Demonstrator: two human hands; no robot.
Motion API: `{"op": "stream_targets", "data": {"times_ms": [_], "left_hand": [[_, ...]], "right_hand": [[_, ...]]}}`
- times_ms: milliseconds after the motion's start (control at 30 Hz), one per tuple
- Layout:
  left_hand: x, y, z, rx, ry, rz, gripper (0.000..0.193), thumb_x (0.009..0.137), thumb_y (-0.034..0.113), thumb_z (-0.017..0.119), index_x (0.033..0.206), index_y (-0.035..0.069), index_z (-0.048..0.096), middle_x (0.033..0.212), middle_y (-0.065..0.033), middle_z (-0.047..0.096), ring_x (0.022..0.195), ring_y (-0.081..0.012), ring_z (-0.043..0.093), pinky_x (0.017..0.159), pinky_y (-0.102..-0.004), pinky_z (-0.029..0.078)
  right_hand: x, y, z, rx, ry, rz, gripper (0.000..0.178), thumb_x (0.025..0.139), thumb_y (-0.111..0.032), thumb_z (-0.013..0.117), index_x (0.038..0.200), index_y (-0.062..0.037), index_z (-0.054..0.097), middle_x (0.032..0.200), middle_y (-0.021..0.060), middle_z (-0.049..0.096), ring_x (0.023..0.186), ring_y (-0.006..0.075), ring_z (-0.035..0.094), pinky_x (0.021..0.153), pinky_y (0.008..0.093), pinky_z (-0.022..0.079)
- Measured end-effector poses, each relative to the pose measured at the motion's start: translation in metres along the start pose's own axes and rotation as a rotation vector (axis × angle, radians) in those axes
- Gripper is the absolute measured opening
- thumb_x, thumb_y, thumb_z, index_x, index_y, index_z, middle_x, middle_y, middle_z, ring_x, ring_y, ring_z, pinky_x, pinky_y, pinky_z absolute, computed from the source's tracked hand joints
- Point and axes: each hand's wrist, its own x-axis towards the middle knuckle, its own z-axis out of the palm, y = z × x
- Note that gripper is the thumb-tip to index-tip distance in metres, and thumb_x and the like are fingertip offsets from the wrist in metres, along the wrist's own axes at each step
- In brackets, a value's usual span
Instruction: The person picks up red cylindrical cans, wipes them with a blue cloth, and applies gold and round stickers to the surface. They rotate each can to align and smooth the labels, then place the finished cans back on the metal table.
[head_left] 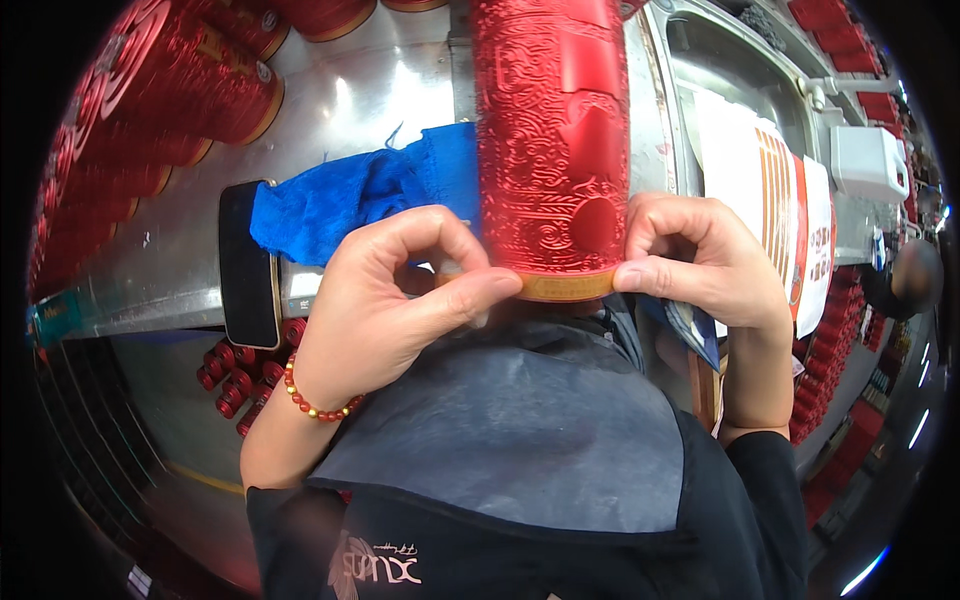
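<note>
A red, shiny cylinder (550,140) with embossed patterns lies in front of me, its near end close to my apron. A narrow gold band (566,287) curves around that near end. My left hand (410,280) is closed in a pinch at the band's left part, thumb pressed on it. At the right part, my right hand (695,265) pinches the band with its thumb, its fingers curled against the cylinder's side. The fingertips of both hands are partly hidden. Just beyond my left hand lies a crumpled blue cloth (350,205), running up to the cylinder.
A black phone-like slab (248,265) lies left of the cloth on the metal table (350,90). More red cylinders (190,80) stand at the far left. Printed white sheets (755,180) and a white plastic jug (868,163) are at the right. Small red pieces (240,375) sit below the table's left side.
</note>
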Motion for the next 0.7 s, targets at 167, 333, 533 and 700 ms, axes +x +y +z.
{"op": "stream_targets", "data": {"times_ms": [167, 333, 533, 700], "left_hand": [[0.003, 0.0, -0.004, 0.009, -0.013, -0.02, 0.019, 0.092, 0.01, 0.082, 0.084, 0.002, 0.066, 0.079, 0.0012, 0.067, 0.068, -0.0032, 0.06, 0.062, -0.0202, 0.047], [0.009, -0.011, -0.014, 0.042, -0.058, 0.06, 0.02, 0.092, 0.011, 0.083, 0.085, 0.002, 0.067, 0.079, 0.0015, 0.067, 0.069, -0.003, 0.06, 0.063, -0.0205, 0.046], [0.012, -0.039, -0.015, 0.044, -0.024, 0.311, 0.017, 0.09, 0.012, 0.083, 0.088, 0.003, 0.069, 0.086, 0.0014, 0.064, 0.074, -0.0044, 0.059, 0.066, -0.0216, 0.047], [0.003, -0.044, -0.022, 0.337, 0.146, 0.39, 0.023, 0.09, 0.006, 0.079, 0.111, 0.003, 0.07, 0.107, -0.0055, 0.064, 0.088, -0.0126, 0.063, 0.081, -0.0271, 0.05]], "right_hand": [[0.003, 0.007, 0.004, 0.036, 0.03, -0.069, 0.025, 0.092, -0.016, 0.084, 0.081, -0.0055, 0.064, 0.069, -0.009, 0.054, 0.063, -0.001, 0.044, 0.055, 0.0208, 0.031], [0.001, 0.007, 0.005, 0.084, 0.047, -0.039, 0.024, 0.09, -0.012, 0.085, 0.081, -0.0043, 0.064, 0.075, -0.0064, 0.057, 0.067, -0.0001, 0.047, 0.059, 0.0211, 0.035], [0.0, 0.003, 0.003, 0.035, 0.046, -0.022, 0.025, 0.09, -0.012, 0.084, 0.082, -0.0027, 0.063, 0.082, -0.0047, 0.057, 0.072, 0.0016, 0.05, 0.063, 0.0223, 0.039], [-0.001, 0.0, 0.004, 0.048, 0.062, 0.008, 0.025, 0.091, -0.012, 0.084, 0.082, -0.0029, 0.063, 0.084, -0.0041, 0.057, 0.074, 0.0019, 0.052, 0.066, 0.0223, 0.041]]}}
